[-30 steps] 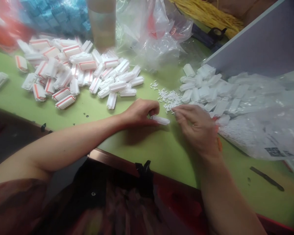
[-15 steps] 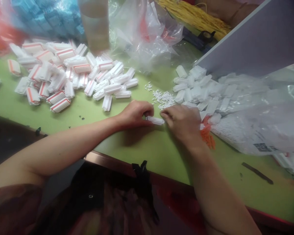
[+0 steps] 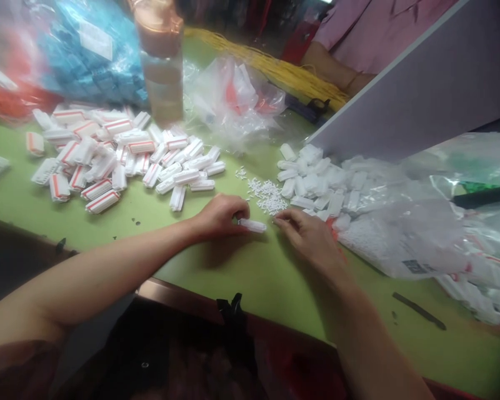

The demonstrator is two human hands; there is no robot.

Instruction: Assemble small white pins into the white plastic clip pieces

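My left hand (image 3: 223,216) is closed around one end of a small white plastic piece (image 3: 253,225), a narrow ribbed block that sticks out to the right just above the green table. Just beyond its free end, my right hand (image 3: 306,233) has thumb and index finger pinched together. Whatever lies between those fingertips is too small to make out. A scatter of tiny white pegs (image 3: 269,194) lies right behind both hands. To the right, a heap of plain white plastic pieces (image 3: 312,172) reaches close to my right hand.
White blocks, several with orange stripes (image 3: 102,201), are piled at left. Behind them stand a bag of blue pieces (image 3: 91,61) and a bottle (image 3: 163,83). Clear bags (image 3: 395,239) lie at right, below a grey panel (image 3: 416,83). A person's arm (image 3: 333,69) shows behind yellow strands (image 3: 270,61).
The view has tilted up, so the table sits lower in the picture. My right fingertips have moved slightly away from the white piece's free end. My left hand keeps its hold.
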